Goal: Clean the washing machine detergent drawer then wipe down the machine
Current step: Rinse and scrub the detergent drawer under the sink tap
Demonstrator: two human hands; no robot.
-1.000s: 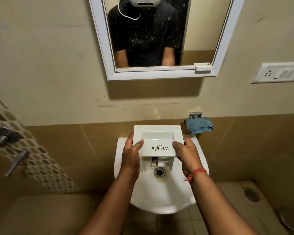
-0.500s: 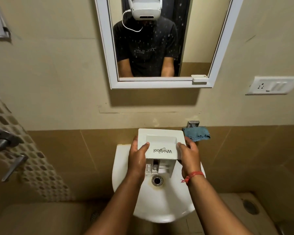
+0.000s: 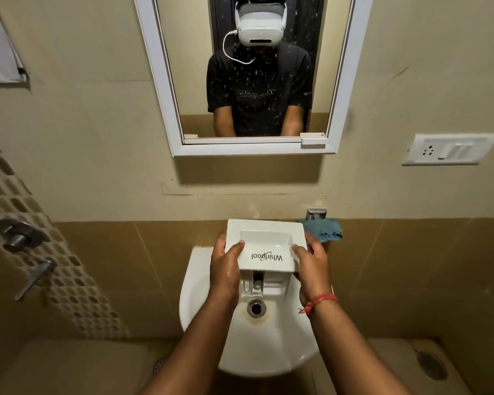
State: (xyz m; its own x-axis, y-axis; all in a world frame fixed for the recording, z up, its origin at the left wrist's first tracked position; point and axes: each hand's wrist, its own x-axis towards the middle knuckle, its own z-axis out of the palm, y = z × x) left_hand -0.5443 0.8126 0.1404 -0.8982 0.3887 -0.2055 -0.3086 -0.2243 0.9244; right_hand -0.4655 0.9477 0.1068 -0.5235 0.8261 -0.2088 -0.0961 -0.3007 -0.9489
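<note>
Detergent drawer [image 3: 265, 246] front face up

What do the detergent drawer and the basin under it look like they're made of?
Detergent drawer: likely white moulded plastic with a smooth satin finish, given its thin walls and printed logo. Basin: probably glazed ceramic, being thick-rimmed, glossy and white with a metal drain.

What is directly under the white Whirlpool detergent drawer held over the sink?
Under the white plastic detergent drawer lies the white ceramic basin, its metal drain showing just below the drawer's compartments. The left hand and right hand grip its sides. Any tap is covered.
</note>
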